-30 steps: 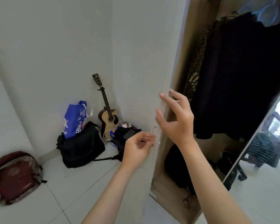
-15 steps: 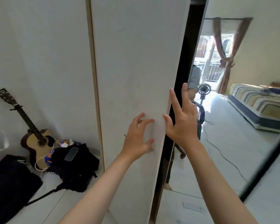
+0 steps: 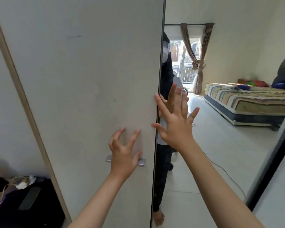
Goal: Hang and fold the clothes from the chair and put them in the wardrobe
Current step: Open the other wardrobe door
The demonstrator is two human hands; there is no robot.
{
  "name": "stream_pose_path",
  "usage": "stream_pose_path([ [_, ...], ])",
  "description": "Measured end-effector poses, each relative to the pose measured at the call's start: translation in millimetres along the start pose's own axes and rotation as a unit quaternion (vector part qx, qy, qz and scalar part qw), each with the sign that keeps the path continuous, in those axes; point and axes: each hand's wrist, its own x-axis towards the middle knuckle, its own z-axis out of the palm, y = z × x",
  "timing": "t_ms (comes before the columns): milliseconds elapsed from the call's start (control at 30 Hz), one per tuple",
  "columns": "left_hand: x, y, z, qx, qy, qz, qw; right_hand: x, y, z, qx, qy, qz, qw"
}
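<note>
The white wardrobe door [image 3: 82,76] fills the left half of the view and hides the clothes inside. My left hand [image 3: 123,153] is spread over the door just above its small silver handle [image 3: 141,162], fingertips on the panel. My right hand [image 3: 174,125] is spread flat at the door's right edge, against the mirrored door [image 3: 220,145] beside it. The mirror reflects the person, my right hand and the bedroom. Neither hand holds anything.
A black bag [image 3: 28,203] with cables on top sits on the floor at the lower left. In the mirror's reflection are a striped bed [image 3: 247,99], a curtained window [image 3: 191,58] and a cable across the tiled floor [image 3: 220,170].
The white door has swung to, hiding the hanging dark clothes. My left hand let go of the handle and spread on the panel; my right hand moved onto the mirror side.
</note>
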Motion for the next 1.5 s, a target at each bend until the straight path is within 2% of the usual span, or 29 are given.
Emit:
stream_pose_path([
  [267,22,-8,40,0.012,0.076,-0.009,0.997,26,9,38,0.037,0.053,0.020,0.998],
  [500,20,-8,43,0.020,0.051,-0.037,0.998,26,3,39,0.076,0.045,0.016,0.996],
  [600,15,0,42,-0.003,0.054,-0.055,0.997,22,5,36,0.078,0.059,0.010,0.995],
  [700,1,19,47,-0.081,0.056,-0.081,0.992,9,13,31,0.112,0.068,-0.017,0.991],
  [800,-21,49,55,-0.161,0.011,-0.083,0.983,-16,24,25,0.167,0.060,-0.010,0.984],
  [900,-41,78,65,-0.217,-0.045,-0.080,0.972,-43,42,18,0.176,0.066,0.060,0.980],
  [1167,-88,173,102,-0.319,-0.201,-0.017,0.926,-142,134,-40,0.077,0.055,0.235,0.967],
  [1367,-99,265,150,-0.379,-0.262,0.033,0.887,-187,222,-93,0.008,0.063,0.305,0.950],
  [1500,-86,323,197,-0.412,-0.262,0.014,0.873,-200,288,-108,0.009,0.054,0.318,0.946],
])
